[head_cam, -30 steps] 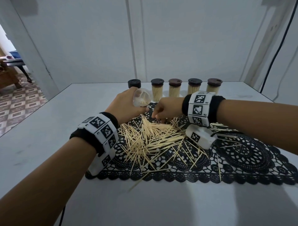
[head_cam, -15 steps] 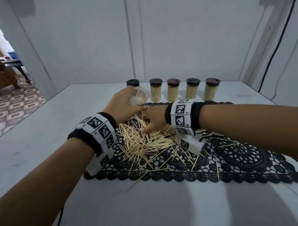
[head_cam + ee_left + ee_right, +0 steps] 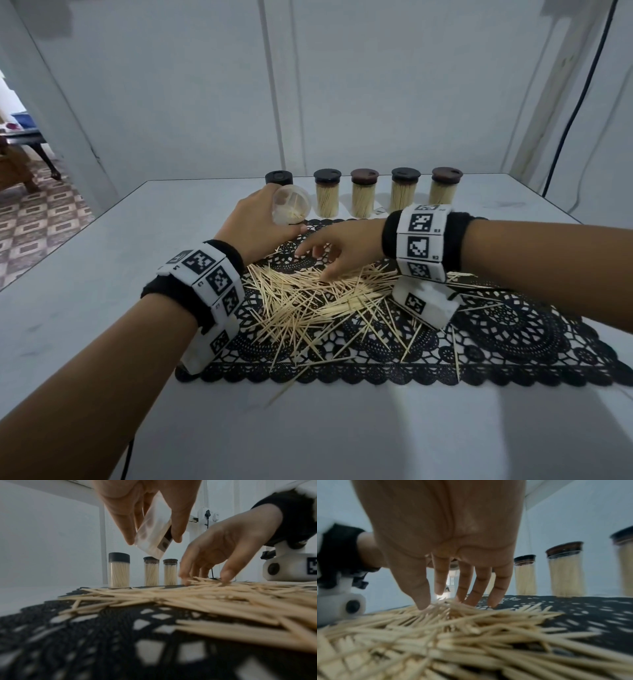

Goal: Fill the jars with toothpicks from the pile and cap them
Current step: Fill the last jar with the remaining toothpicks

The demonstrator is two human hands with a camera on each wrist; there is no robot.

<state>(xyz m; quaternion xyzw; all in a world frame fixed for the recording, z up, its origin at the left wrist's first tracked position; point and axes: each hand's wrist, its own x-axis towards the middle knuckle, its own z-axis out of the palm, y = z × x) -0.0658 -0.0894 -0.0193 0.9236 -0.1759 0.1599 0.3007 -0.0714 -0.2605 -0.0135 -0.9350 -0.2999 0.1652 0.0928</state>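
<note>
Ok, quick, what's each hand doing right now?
Left hand: grips the open jar, tilted.
Right hand: open, fingertips on the toothpick pile, nothing pinched yet.

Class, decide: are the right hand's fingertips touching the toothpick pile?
Touching. The right wrist view shows the right hand with fingertips pressed into the toothpick pile, no gap.

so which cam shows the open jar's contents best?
Head view: the open jar in the left hand tilts its mouth toward the camera, with a few toothpicks visible inside. Left wrist shows only its cloudy wall and base between fingers. Right wrist: hidden behind the right hand.
</note>
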